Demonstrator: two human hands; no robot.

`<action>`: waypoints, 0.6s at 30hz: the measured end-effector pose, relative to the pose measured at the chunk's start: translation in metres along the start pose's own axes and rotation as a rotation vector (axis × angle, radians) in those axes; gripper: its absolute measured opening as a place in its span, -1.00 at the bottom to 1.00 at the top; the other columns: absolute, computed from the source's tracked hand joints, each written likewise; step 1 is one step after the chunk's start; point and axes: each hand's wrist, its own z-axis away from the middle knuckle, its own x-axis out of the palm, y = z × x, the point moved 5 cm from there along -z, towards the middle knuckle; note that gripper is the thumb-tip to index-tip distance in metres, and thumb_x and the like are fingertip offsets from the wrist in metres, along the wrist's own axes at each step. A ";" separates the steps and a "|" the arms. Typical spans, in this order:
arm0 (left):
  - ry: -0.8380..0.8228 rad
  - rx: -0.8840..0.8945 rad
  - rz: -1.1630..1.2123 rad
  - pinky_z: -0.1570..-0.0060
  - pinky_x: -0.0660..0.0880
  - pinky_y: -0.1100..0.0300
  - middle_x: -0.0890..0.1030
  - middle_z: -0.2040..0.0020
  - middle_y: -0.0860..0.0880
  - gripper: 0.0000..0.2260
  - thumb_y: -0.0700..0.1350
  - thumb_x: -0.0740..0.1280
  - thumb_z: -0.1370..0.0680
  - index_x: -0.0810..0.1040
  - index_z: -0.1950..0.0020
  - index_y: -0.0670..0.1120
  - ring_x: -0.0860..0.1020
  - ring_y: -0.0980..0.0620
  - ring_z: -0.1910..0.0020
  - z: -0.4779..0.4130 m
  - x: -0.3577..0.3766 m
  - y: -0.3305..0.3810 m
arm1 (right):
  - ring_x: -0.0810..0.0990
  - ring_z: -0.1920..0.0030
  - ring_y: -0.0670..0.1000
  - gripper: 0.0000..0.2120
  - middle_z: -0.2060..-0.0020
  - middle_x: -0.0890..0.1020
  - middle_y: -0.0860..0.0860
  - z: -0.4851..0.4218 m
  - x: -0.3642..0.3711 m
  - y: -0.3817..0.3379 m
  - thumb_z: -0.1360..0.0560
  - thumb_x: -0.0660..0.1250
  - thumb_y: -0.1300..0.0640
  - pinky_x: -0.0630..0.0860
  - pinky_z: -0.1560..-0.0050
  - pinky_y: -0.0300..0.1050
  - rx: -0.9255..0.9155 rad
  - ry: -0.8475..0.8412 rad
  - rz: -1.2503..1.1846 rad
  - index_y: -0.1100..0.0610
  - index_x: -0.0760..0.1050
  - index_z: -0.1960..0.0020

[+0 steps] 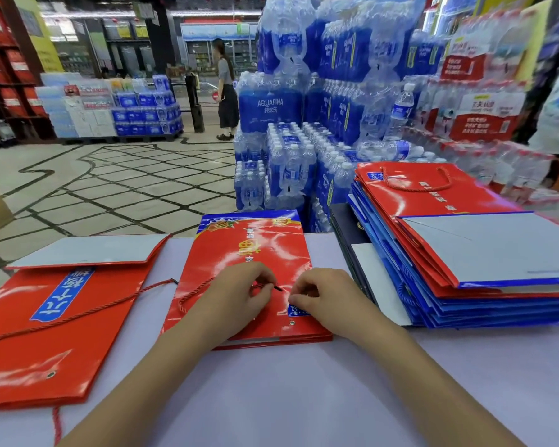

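A flat red paper gift bag (249, 250) lies in the middle of the pale table (304, 398), its open end towards me. My left hand (236, 298) pinches the black-tipped end of a red cord (191, 293) over the bag's upper edge. My right hand (323, 295) presses down on the bag beside a small blue label, thumb and fingers bent close to the cord's tip. An eyelet hole (292, 323) shows near the bag's near edge.
Another flat red bag (55, 324) with a loose red cord lies at the left. A tall stack of folded red and blue bags (465, 253) sits at the right. Behind the table stand shrink-wrapped water bottle packs (304, 108). A person (226, 88) stands in the aisle.
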 end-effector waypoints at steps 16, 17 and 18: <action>-0.178 0.045 0.172 0.18 0.40 0.47 0.62 0.21 0.27 -0.89 -0.16 0.45 -0.50 0.70 0.05 0.03 0.57 0.27 0.16 0.005 -0.005 0.012 | 0.52 -0.10 -0.18 -0.56 -0.10 0.56 -0.23 0.018 -0.015 0.003 -0.31 0.52 -0.24 0.51 -0.18 -0.09 -0.019 -0.276 0.071 -0.07 0.63 -0.12; -0.202 0.048 0.180 0.17 0.42 0.45 0.63 0.20 0.26 -0.89 -0.15 0.45 -0.50 0.70 0.05 0.05 0.58 0.25 0.15 0.006 -0.004 0.012 | 0.52 -0.09 -0.19 -0.57 -0.09 0.57 -0.24 0.018 -0.015 0.004 -0.30 0.53 -0.24 0.51 -0.17 -0.10 -0.014 -0.267 0.061 -0.07 0.65 -0.09; -0.223 0.057 0.178 0.16 0.43 0.43 0.63 0.20 0.26 -0.89 -0.15 0.44 -0.50 0.69 0.04 0.05 0.58 0.23 0.15 0.007 -0.003 0.013 | 0.52 -0.09 -0.21 -0.58 -0.09 0.57 -0.25 0.018 -0.016 0.004 -0.30 0.53 -0.24 0.51 -0.17 -0.10 -0.010 -0.260 0.055 -0.07 0.65 -0.07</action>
